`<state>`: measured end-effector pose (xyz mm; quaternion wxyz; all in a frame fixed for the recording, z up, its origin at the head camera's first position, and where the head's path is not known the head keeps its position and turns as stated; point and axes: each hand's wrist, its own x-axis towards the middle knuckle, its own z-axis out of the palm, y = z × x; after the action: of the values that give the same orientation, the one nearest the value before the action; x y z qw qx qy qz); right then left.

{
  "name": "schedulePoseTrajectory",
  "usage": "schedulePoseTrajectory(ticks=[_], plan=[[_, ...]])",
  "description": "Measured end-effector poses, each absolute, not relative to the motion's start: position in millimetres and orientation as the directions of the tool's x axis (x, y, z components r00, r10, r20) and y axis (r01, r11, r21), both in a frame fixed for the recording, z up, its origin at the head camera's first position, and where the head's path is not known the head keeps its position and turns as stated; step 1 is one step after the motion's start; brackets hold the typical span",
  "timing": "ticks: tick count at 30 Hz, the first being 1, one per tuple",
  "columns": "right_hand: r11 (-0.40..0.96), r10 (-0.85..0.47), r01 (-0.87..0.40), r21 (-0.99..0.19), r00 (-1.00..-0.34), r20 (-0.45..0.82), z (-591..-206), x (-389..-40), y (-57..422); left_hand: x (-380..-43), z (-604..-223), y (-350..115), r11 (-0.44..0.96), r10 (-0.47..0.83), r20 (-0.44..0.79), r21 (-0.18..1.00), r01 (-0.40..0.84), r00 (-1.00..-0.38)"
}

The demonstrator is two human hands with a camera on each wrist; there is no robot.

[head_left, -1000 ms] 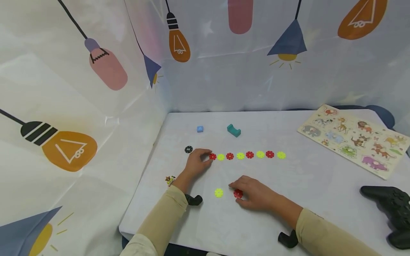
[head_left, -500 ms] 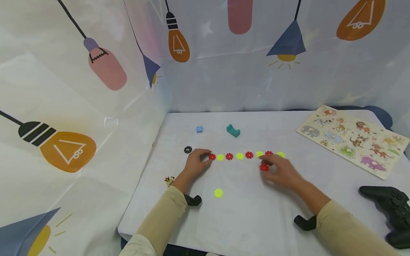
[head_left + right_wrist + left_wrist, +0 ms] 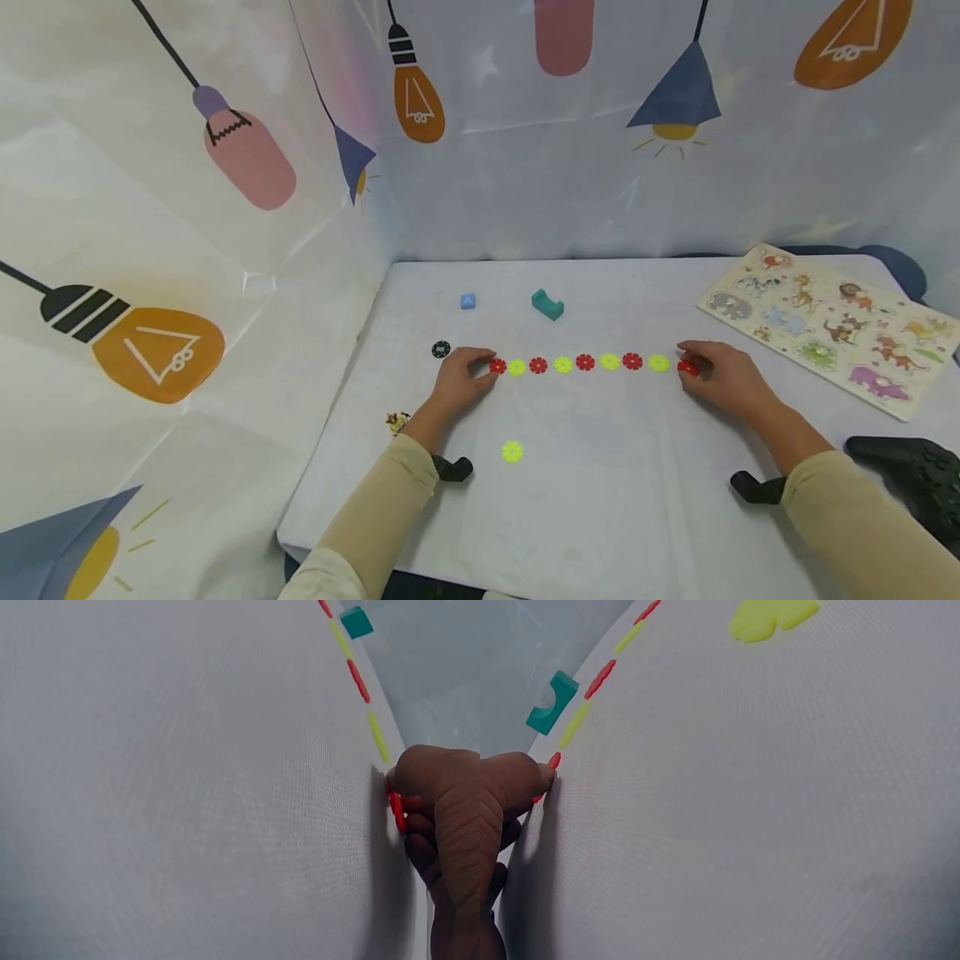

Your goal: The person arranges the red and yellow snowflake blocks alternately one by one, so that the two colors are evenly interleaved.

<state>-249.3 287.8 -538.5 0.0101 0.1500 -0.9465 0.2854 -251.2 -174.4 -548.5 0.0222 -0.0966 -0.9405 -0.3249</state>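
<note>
A row of red and yellow notched plastic discs runs across the white table, the colours alternating. At its left end my left hand point(image 3: 459, 382) pinches a red disc point(image 3: 498, 367) between thumb and fingers; the thumb covers part of it in the left wrist view. Over at the right end, my right hand point(image 3: 726, 382) grips another red disc point(image 3: 687, 367), just past a yellow disc point(image 3: 658, 362). The right wrist view shows this red disc point(image 3: 397, 812) tilted on edge between thumb and fingers. Nearer the front lies a single yellow disc point(image 3: 512, 452), apart from the row.
Behind the row sit a blue cube point(image 3: 468, 301) and a teal curved block point(image 3: 547, 305). A black chip point(image 3: 441, 349) and a small figurine point(image 3: 397, 422) lie at the left. An animal puzzle board point(image 3: 828, 325) and a black game controller point(image 3: 915, 475) occupy the right.
My right hand has picked up the red disc from the front of the table and carried it right and back to the row's right end. The left hand has stayed in place.
</note>
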Motion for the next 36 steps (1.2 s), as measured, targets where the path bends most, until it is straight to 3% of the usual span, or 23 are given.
schedulePoseTrajectory(ticks=[9, 14, 18, 20, 25, 36], plan=[[0.796, -0.303, -0.296, -0.527, -0.950, 0.076, -539.3, -255.8, 290.3, -247.7, -546.5, -172.5, 0.775, 0.155, 0.092, 0.606, 0.179, -0.984], [0.761, -0.312, -0.334, -0.556, -0.940, 0.136, -526.7, -247.3, 272.6, -249.6, -544.8, -172.1, 0.769, 0.171, 0.109, 0.607, 0.202, -0.979], [0.657, -0.442, -0.475, -0.586, -0.872, 0.211, -514.1, -229.5, 209.7, -251.9, -544.0, -176.4, 0.782, 0.166, 0.102, 0.592, 0.194, -0.981], [0.579, -0.559, -0.564, -0.588, -0.800, 0.217, -515.2, -217.5, 168.2, -253.1, -544.0, -178.4, 0.782, 0.159, 0.100, 0.595, 0.187, -0.982], [0.465, -0.752, -0.626, -0.626, -0.652, 0.094, -526.5, -188.6, 86.2, -253.2, -544.2, -178.1, 0.772, 0.171, 0.115, 0.601, 0.205, -0.979], [0.420, -0.814, -0.694, -0.585, -0.573, 0.096, -543.3, -181.9, 59.0, -251.3, -545.2, -171.3, 0.782, 0.176, 0.094, 0.591, 0.197, -0.980]])
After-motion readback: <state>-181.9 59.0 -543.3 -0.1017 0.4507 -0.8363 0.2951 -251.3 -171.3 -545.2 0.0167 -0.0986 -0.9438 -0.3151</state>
